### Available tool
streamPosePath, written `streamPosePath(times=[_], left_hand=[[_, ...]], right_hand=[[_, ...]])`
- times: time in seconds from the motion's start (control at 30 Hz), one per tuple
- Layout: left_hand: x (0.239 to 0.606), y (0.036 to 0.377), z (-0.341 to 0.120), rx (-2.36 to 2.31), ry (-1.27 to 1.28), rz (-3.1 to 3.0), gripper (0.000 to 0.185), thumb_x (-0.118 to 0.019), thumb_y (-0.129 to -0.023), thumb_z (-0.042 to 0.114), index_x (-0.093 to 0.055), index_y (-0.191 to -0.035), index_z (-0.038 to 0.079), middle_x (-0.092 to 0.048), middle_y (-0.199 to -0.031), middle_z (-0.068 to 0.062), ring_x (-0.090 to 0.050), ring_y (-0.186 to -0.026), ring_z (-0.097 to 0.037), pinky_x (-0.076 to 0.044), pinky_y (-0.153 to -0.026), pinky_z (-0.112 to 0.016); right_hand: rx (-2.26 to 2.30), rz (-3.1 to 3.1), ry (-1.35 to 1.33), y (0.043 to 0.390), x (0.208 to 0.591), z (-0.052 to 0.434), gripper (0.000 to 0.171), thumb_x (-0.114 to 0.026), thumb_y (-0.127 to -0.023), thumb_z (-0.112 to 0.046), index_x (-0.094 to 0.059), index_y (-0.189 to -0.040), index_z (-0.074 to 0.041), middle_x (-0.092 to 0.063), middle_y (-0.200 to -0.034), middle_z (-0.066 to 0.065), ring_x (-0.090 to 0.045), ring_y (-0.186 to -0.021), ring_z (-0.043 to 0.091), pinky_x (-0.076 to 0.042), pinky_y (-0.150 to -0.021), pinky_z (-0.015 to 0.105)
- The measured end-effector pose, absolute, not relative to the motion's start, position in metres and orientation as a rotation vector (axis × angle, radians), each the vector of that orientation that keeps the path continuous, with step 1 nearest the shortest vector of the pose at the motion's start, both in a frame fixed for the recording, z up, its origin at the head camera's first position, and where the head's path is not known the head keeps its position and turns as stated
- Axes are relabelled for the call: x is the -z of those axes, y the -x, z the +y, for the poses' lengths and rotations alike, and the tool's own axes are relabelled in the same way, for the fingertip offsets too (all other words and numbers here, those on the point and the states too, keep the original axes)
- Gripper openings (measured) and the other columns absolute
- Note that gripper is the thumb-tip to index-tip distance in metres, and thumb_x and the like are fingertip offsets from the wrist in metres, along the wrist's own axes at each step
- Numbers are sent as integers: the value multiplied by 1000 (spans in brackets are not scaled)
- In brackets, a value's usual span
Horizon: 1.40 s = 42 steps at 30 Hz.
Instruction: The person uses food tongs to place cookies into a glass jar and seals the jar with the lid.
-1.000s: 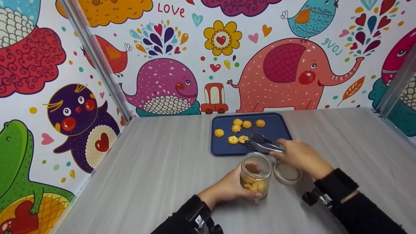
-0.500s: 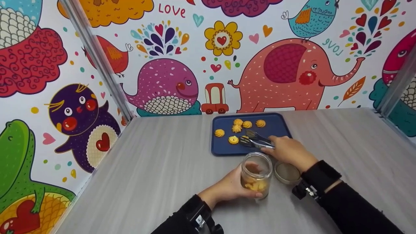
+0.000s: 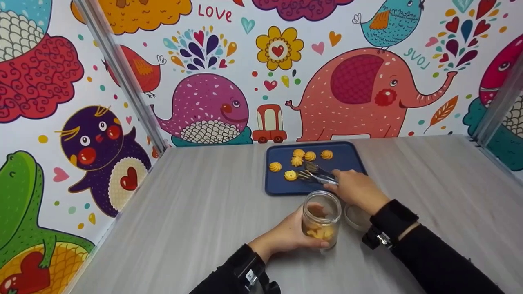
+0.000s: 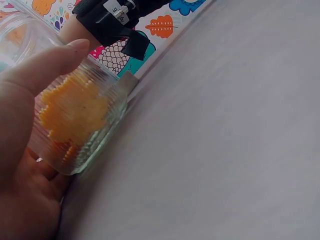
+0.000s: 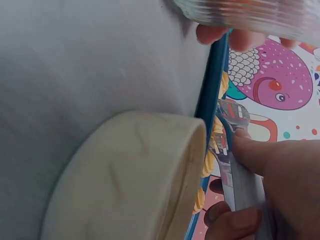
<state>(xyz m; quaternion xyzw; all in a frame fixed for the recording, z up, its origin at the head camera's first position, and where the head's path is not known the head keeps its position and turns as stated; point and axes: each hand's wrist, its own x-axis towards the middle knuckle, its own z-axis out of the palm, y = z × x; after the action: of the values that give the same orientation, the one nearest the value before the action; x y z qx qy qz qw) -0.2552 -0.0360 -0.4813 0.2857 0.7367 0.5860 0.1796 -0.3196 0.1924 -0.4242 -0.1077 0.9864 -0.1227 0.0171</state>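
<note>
My left hand (image 3: 288, 232) grips a clear glass jar (image 3: 333, 230) around its side; the jar stands upright, uncapped, with yellow cookies (image 4: 75, 107) in its lower part. My right hand (image 3: 358, 190) holds metal tongs (image 3: 323, 178), thumb on one arm and fingers on the other, in the right wrist view too. Their slotted tips lie low over the blue tray (image 3: 347, 161), spread apart, right beside a ring-shaped cookie (image 3: 290, 175). Whatever lies between the tips is hidden. Several swirled cookies, among them one cookie (image 3: 275, 166) at the left, lie on the tray.
A pale round lid (image 3: 356, 217) lies on the grey table (image 3: 184, 212) right of the jar, partly under my right forearm; it looms large in the right wrist view. Cartoon-printed walls (image 3: 327, 32) close off the back and left side.
My right hand has moved left with the tongs, whose tips now cover the second ring cookie. The other ring cookie has shifted slightly left. Left hand and jar stay put.
</note>
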Motion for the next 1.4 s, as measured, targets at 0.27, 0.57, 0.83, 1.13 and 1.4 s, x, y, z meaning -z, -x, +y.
streamPosePath(times=[0.27,0.57,0.83,1.13,1.4], left_hand=[[481,257,-36,-1645,-796,2092,76,-94,-81,19,-51,-143,27,-60,-139,15,-57,-128,-4,-39,-115,-28],[482,258,-36,-1655,-801,2071,76,-94,-81,17,-51,-143,24,-61,-139,14,-58,-128,-5,-40,-114,-27],[484,257,-32,-1673,-853,2085,76,-95,-79,13,-52,-141,24,-61,-138,14,-59,-126,-5,-42,-113,-27],[486,257,-33,-1676,-853,2086,75,-94,-79,13,-52,-141,22,-63,-136,14,-60,-126,-5,-43,-112,-26],[485,257,-34,-1681,-843,2080,75,-94,-79,13,-52,-140,23,-62,-137,14,-60,-126,-5,-42,-113,-26]], right_hand=[[336,3157,393,311,420,195,50,-69,-105,-40,-68,-129,5,-72,-117,29,-71,-107,45,-58,-88,60],[364,3185,365,298,419,219,45,-71,-103,-36,-69,-120,6,-73,-106,27,-71,-96,44,-57,-81,61],[358,3194,271,294,421,243,51,-69,-104,-38,-66,-126,8,-70,-110,31,-69,-99,49,-55,-82,64],[364,3209,273,301,420,257,51,-70,-103,-39,-68,-126,6,-70,-108,31,-69,-93,49,-55,-73,64],[405,3160,196,305,411,273,52,-69,-104,-41,-66,-126,6,-65,-92,21,-61,-80,37,-48,-63,50]])
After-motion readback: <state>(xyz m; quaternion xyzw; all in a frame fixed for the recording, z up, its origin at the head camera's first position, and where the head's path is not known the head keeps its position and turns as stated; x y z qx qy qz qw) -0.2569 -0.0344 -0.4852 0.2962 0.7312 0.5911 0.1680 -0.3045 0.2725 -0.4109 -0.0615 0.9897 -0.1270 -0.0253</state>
